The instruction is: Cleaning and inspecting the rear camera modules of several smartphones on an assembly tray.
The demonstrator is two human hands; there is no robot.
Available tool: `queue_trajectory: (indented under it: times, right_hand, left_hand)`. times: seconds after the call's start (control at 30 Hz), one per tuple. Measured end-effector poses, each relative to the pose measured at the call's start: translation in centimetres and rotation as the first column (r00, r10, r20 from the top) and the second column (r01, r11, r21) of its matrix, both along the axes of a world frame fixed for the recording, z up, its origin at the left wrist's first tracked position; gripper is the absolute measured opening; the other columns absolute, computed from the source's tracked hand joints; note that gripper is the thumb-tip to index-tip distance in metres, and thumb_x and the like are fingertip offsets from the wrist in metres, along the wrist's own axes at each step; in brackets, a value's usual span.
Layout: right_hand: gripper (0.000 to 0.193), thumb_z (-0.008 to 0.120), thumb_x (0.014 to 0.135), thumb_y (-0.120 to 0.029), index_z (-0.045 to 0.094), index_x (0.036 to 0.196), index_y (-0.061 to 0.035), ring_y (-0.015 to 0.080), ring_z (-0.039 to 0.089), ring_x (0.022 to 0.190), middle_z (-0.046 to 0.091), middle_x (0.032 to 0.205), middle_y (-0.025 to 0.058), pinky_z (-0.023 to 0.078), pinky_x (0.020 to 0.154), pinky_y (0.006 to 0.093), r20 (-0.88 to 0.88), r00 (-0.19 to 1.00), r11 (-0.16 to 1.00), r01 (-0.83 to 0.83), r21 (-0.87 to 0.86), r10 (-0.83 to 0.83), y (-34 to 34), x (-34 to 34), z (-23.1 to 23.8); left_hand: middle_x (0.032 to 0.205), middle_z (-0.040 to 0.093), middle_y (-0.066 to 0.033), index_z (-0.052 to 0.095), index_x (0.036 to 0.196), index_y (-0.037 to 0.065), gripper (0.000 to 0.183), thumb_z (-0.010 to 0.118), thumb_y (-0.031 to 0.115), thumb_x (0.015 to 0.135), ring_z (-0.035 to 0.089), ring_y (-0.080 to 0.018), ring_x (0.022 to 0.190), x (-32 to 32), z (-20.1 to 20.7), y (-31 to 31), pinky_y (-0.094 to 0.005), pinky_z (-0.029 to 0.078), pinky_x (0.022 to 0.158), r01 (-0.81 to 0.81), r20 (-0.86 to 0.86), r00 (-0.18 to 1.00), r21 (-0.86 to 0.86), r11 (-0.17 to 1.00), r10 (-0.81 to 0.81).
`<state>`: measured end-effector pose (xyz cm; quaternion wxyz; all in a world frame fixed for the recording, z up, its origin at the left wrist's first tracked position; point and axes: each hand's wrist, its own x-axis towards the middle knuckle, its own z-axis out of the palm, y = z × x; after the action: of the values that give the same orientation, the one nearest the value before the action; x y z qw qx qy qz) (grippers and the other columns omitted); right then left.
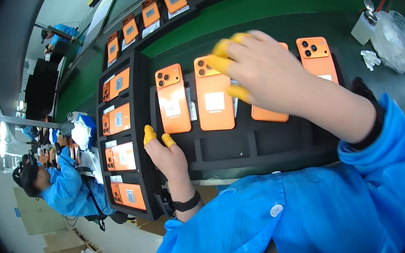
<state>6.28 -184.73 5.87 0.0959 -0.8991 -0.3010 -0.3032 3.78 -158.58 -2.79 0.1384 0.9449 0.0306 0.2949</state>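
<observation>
Blue smock cloth (314, 206) fills the near right, its edge close to the near side of a black tray (292, 137). Four orange phones stand in a row in that tray, camera ends to the far side: the first phone (173, 102) at the left, the second phone (214, 115) beside it, the third phone (269, 115) largely under the right hand, and the fourth phone (318, 57) at the right, partly behind the forearm. Shallow recesses run along the tray's near side, giving the hands some room between phones and smock. Leftward the room is tight: a side tray (143, 114) with more orange phones adjoins closely. Beyond the row, a band of green bench (297, 12) leaves space; far right, a pump bottle (363, 29), crumpled tissue (370, 59) and clear plastic bag (394, 41) bound it.

Right hand (257, 67) reaches left over the second and third phones, yellow-covered fingers bent and parted, thumb apart from the forefinger near the gap between those phones. Whether the fingertips touch the second phone or pinch anything cannot be told. Left hand (166, 157) is at the near left corner of the tray, just short of the first phone's near end; its two yellow-tipped digits are spread, released, with nothing seen between them.
</observation>
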Motion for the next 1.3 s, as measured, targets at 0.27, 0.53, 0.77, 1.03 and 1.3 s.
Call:
queue_trajectory:
  times: [0.27,0.53,0.77,1.03,1.3]
  right_hand:
    - [0.015,0.057,0.067,-0.011,0.063,0.080,-0.0057,0.0235,0.058,0.081,0.055,0.088,0.0106,0.048,0.063,0.0355,-0.343,0.888,0.942,-0.334,-0.022,0.307,14.5,4.6,-3.8]
    - [0.010,0.057,0.070,-0.014,0.062,0.076,-0.0075,0.0232,0.058,0.074,0.054,0.081,0.0087,0.048,0.061,0.0344,-0.507,0.815,0.942,-0.335,-0.017,0.281,18.5,4.6,-7.0]
    - [0.017,0.056,0.075,-0.018,0.060,0.085,-0.0053,0.0241,0.059,0.078,0.058,0.084,0.0112,0.046,0.065,0.0334,-0.572,0.724,0.922,-0.306,0.237,0.387,17.3,6.1,-7.6]
    - [0.018,0.049,0.083,-0.011,0.055,0.097,-0.0023,0.0128,0.055,0.083,0.059,0.087,0.0060,0.043,0.073,0.0254,-0.637,0.363,0.676,0.027,0.737,0.680,16.2,7.8,-6.9]
    - [0.018,0.039,0.087,-0.008,0.053,0.096,-0.0006,0.0115,0.052,0.069,0.053,0.082,0.0070,0.045,0.058,0.0225,-0.184,0.508,-0.205,0.615,0.761,0.841,12.6,11.2,-3.4]
  left_hand:
    - [0.115,0.043,-0.0141,0.032,0.123,-0.003,0.046,0.031,-0.009,0.078,0.044,-0.0207,0.105,0.5,-1.1,1.6,-0.0283,0.033,0.090,0.262,0.205,0.965,-0.693,0.672,-0.165]
    - [0.112,0.046,-0.0142,0.036,0.119,-0.005,0.042,0.030,-0.009,0.077,0.047,-0.0196,0.102,0.0,-1.4,2.1,-0.0280,0.035,0.089,0.348,0.274,0.937,-0.668,0.658,-0.217]
    - [0.106,0.049,-0.0139,0.044,0.112,-0.006,0.042,0.035,-0.010,0.071,0.049,-0.0209,0.096,-0.3,-0.8,1.7,-0.0284,0.038,0.082,0.359,0.270,0.931,-0.567,0.742,-0.244]
    - [0.105,0.047,-0.0231,0.044,0.108,-0.008,0.037,0.046,-0.003,0.071,0.044,-0.0385,0.098,0.0,-0.4,1.1,-0.0397,0.036,0.087,0.317,0.262,0.932,-0.258,0.913,-0.250]
    - [0.074,0.056,-0.0153,0.058,0.083,-0.002,0.022,0.055,0.001,0.062,0.057,-0.0289,0.073,0.0,0.7,0.3,-0.0362,0.047,0.070,0.288,-0.159,0.949,0.098,0.953,-0.271]
